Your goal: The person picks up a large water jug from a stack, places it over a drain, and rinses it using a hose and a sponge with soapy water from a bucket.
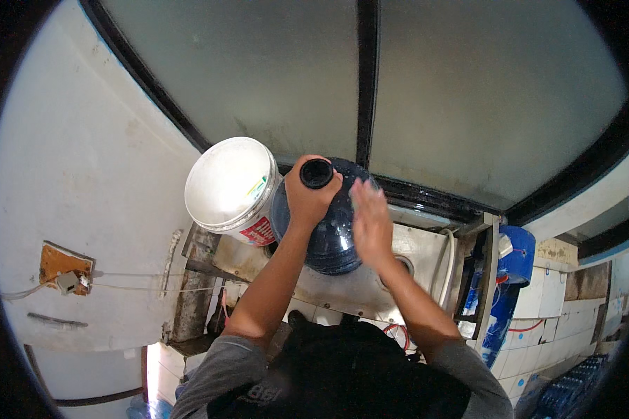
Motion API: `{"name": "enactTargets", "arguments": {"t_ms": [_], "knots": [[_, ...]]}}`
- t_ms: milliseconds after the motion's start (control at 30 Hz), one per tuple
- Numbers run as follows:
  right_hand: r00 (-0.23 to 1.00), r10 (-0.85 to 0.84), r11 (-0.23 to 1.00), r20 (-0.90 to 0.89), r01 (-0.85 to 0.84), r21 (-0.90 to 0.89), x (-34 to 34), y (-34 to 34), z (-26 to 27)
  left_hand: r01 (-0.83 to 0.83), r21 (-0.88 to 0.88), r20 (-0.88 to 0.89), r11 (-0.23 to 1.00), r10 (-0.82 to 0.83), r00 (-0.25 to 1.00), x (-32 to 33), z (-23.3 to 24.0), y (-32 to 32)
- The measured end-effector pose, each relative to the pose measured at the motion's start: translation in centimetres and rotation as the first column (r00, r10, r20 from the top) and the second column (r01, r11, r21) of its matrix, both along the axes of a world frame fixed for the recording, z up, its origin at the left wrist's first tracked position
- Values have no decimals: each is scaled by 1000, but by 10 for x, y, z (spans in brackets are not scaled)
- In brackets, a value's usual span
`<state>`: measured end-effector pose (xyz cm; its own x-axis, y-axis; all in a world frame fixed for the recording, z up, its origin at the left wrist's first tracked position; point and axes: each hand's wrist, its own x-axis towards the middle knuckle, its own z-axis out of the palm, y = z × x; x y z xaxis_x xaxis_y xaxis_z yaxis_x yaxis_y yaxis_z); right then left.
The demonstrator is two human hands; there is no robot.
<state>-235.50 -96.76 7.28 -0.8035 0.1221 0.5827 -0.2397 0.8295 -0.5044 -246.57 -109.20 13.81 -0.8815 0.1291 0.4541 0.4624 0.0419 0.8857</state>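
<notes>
A large dark blue plastic water jug [335, 246] stands on a metal worktop [314, 285] in front of me. My left hand [310, 196] is wrapped around its neck, just below the round dark mouth [316, 174]. At the right side of the jug is my right hand [371, 220], slightly blurred, with its palm toward the jug's wall and its fingers fairly straight. Whether it touches the jug I cannot tell. A white plastic bucket [228, 183] with a red label stands close to the jug's left side.
Behind the worktop are frosted panes in a black frame [367, 84]. A pale hose [448, 267] lies at the worktop's right end, near a metal post and a blue container [516, 256]. A thin cable [157, 289] runs from a socket on the left wall.
</notes>
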Motion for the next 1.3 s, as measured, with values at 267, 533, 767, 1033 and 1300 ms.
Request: {"name": "enactTargets", "arguments": {"t_ms": [267,533,767,1033,1300], "knots": [[998,-23,984,63,33,-174,5,13,6,-61,-30,18,998,62,998,3,1,2],[998,-18,997,55,22,-76,7,-35,30,-48,-84,-6,995,47,999,6,-1,0],[992,48,772,112,34,-634,-3,46,-44,-35,-72,49,997,38,998,10,2,5],[972,128,991,198,-117,-64,-56,26,27,-48,-68,66,997,53,996,6,0,-4],[972,159,762,173,-9,-648,-40,71,-30,25,-84,75,996,-18,997,11,10,1]]}}
